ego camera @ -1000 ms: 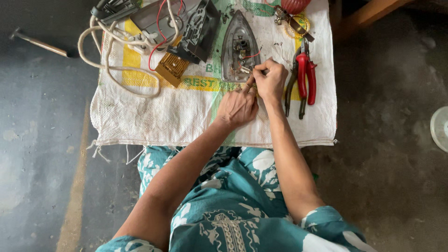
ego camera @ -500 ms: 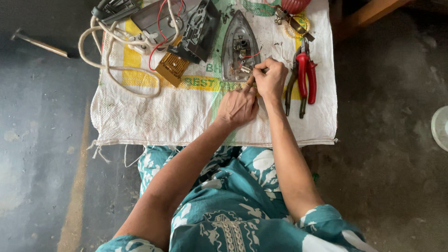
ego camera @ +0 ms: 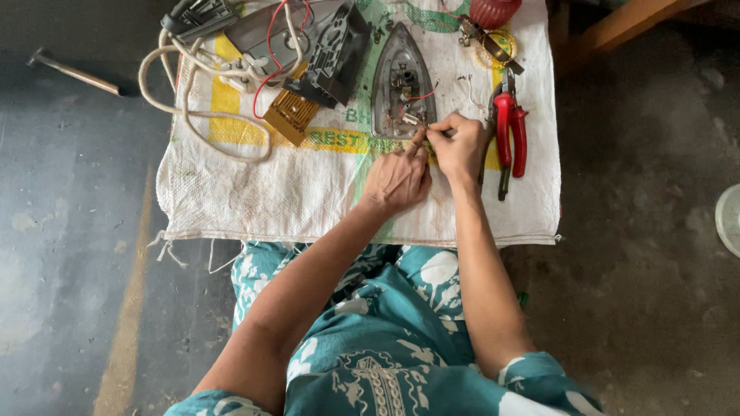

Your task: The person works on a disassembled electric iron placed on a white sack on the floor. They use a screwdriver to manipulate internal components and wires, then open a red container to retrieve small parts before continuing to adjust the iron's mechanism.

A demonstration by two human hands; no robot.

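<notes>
On the sack (ego camera: pixel 308 192), the iron soleplate (ego camera: pixel 402 81) lies far, pliers (ego camera: pixel 509 131) to its right, cord (ego camera: pixel 193 100) far left; a hammer (ego camera: pixel 73 71) lies on the floor (ego camera: pixel 69 231) left.

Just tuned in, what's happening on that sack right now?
A seated person is working on an opened electric iron soleplate lying on a white woven sack on the floor. Both hands meet at the soleplate's near end: the left hand steadies beside it, while the right hand pinches something small at the wiring; what exactly is too small to tell. Red-handled pliers lie untouched at the right, and the iron's black housing and white cord sit at the left.
</notes>
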